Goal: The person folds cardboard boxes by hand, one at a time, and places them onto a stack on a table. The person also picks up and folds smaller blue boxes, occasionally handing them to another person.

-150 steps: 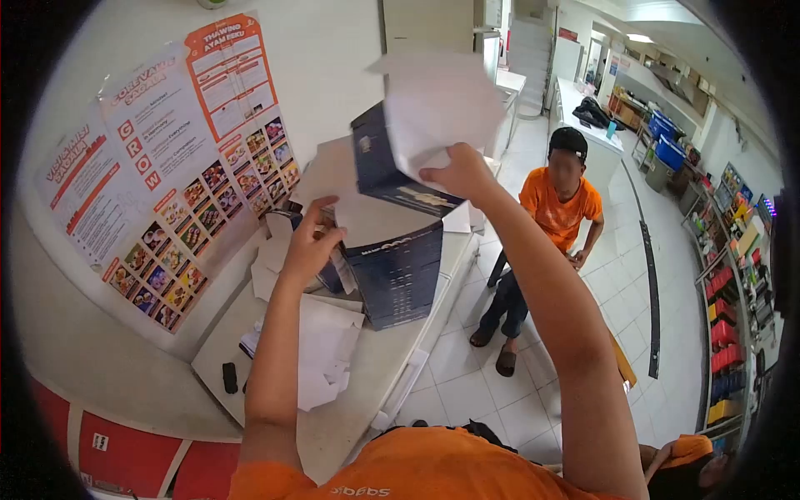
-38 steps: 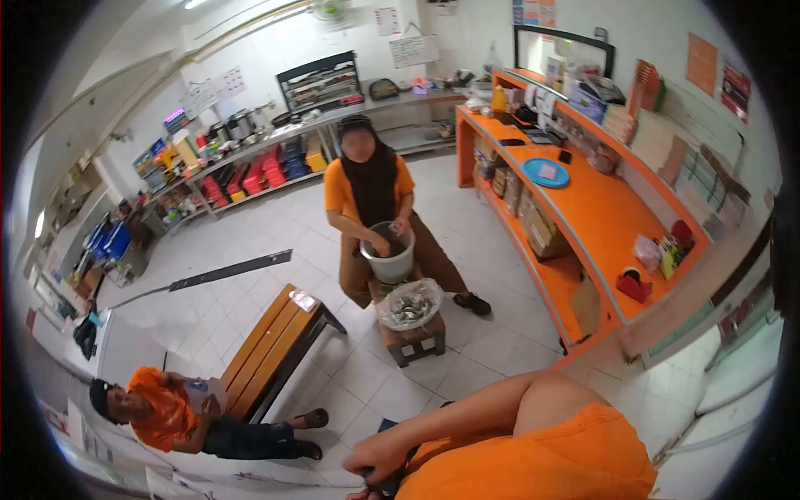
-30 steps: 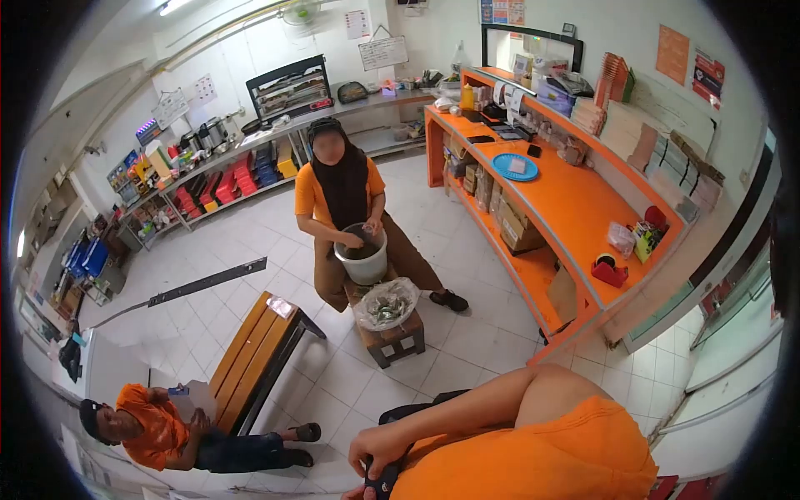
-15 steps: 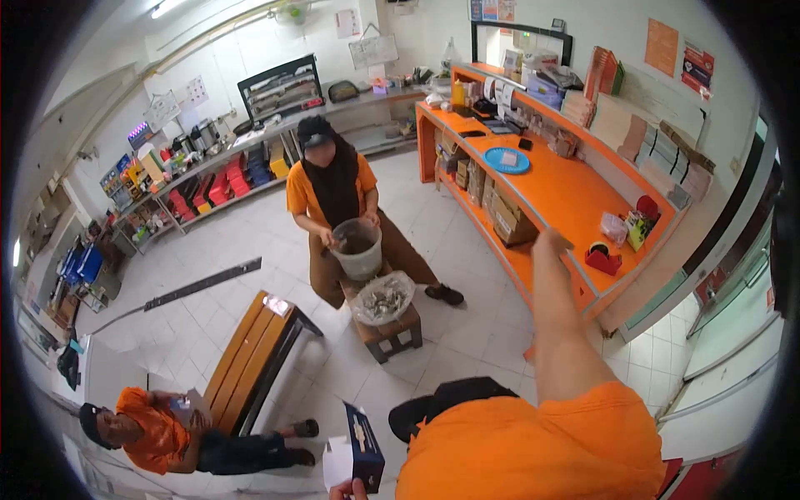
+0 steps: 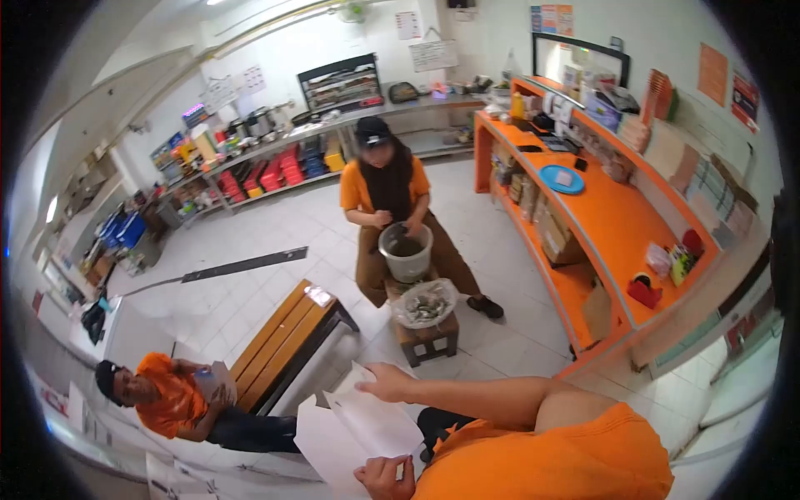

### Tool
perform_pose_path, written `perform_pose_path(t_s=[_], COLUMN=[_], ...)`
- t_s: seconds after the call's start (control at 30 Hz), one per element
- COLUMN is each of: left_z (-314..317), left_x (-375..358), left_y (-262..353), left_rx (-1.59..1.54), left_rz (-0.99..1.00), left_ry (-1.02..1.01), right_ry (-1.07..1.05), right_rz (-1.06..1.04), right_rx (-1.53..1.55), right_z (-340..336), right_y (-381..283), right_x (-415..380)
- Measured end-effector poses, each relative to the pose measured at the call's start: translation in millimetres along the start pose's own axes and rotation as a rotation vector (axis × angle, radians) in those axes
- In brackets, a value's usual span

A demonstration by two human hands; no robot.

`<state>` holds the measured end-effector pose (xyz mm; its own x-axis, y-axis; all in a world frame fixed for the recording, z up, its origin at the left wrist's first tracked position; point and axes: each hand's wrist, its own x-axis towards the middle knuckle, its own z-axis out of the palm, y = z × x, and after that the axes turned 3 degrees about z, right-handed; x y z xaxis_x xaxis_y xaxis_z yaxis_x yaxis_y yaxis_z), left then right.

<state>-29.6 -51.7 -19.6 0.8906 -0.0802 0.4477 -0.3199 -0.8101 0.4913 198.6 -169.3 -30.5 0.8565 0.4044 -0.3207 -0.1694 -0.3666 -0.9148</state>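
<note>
A: Where do we log the white card (image 5: pixel 358 437)?

B: Low in the head view, just left of our orange shirt (image 5: pixel 550 454), held in the air over the floor. It is folded, with flaps standing apart along its upper left side.

A: And our hands?

B: Both gripping it. Our right hand (image 5: pixel 387 383) pinches the upper edge, the forearm crossing our view; our left hand (image 5: pixel 387 479) has its fingers curled on the lower edge.

A: Straight ahead of us?

B: A seated co-worker (image 5: pixel 387 179), one hand at the mouth of a pale bucket (image 5: pixel 408 267). Before the bucket, on a low stool (image 5: pixel 429 336), sits an open clear bag (image 5: pixel 402 312). We take its contents for small fish, though too blurred to be sure.

A: To the left?

B: A second co-worker (image 5: pixel 171 400) holding a pale sheet (image 5: pixel 215 385), near a slatted wooden seat (image 5: pixel 279 342).

A: Right side?

B: An orange table (image 5: pixel 617 233) bearing a blue plate (image 5: pixel 548 181) and, nearer us, a red tape dispenser (image 5: pixel 644 293).
</note>
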Motion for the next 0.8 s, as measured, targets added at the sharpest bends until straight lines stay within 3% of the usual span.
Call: perform_pose_path(t_s=[0.03, 0.07, 0.1, 0.13, 0.17, 0.23, 0.3, 0.33, 0.4, 0.43, 0.5, 0.57, 0.6, 0.63, 0.7, 0.77, 0.8], left_z=[4.3, 11.8, 21.6, 27.9, 20.2, -12.6, -43.2, -49.7, -22.0, -10.9, -8.1, 6.3, 15.5, 20.3, 15.0, 14.0, 15.8], left_x=[-6.4, -14.8, -17.6, -23.3, -22.0, -9.1, 4.1, 6.6, -16.2, -23.8, -17.1, -32.9, -42.5, -52.2, -42.3, -29.9, -33.6], left_y=[-4.4, -14.8, -25.9, -35.9, -34.8, -23.5, -11.6, -11.5, -50.9, -63.7, -51.0, -44.8, -51.4, -58.2, -51.8, -45.2, -50.4], left_rx=[-0.005, 0.01, -0.197, -0.409, -0.402, -1.052, -1.728, -2.073, -1.906, -1.73, -1.658, -0.792, -1.23, -1.23, -1.378, -1.392, -1.486], left_rz=[-0.057, -0.074, -0.295, -0.513, -0.525, -0.742, -0.885, -0.923, -0.938, -0.963, -1.059, -0.713, -1.021, -1.027, -1.067, -0.992, -1.015], left_ry=[-0.071, -0.055, -0.062, -0.066, -0.045, 0.262, 0.594, 0.766, 0.833, 0.869, 0.907, 0.528, 0.713, 0.726, 0.878, 0.951, 0.959], right_ry=[0.072, 0.109, 0.09, -0.081, -0.256, -0.544, -0.617, -0.636, -0.406, -0.42, -0.379, -0.466, -0.433, -0.395, -0.504, -0.62, -0.69], right_rz=[-0.263, -0.393, -0.408, -0.534, -0.655, -0.824, -1.054, -1.059, -1.03, -1.033, -0.782, -0.697, -0.787, -0.874, -0.857, -1.176, -1.138], right_rx=[-0.129, -0.092, -0.098, -0.052, -0.005, -0.232, -0.352, -0.363, -0.113, -0.118, 0.044, 0.014, -0.269, -0.555, -0.606, -0.483, -0.471], right_z=[3.7, 3.9, 7.4, 11.8, 17.0, 30.7, 44.3, 52.6, 66.2, 67.9, 71.5, 69.7, 68.5, 66.4, 62.4, 66.6, 70.3], right_y=[-3.3, -30.7, -40.5, -45.7, -47.5, -41.4, -29.6, -16.9, 3.7, 2.9, -3.6, -10.7, -14.8, -19.8, -23.3, -11.7, -7.3], right_x=[2.8, -16.5, -26.6, -34.7, -40.2, -48.2, -66.2, -71.7, -79.0, -79.3, -82.7, -78.6, -75.8, -71.7, -57.4, -36.3, -32.2])
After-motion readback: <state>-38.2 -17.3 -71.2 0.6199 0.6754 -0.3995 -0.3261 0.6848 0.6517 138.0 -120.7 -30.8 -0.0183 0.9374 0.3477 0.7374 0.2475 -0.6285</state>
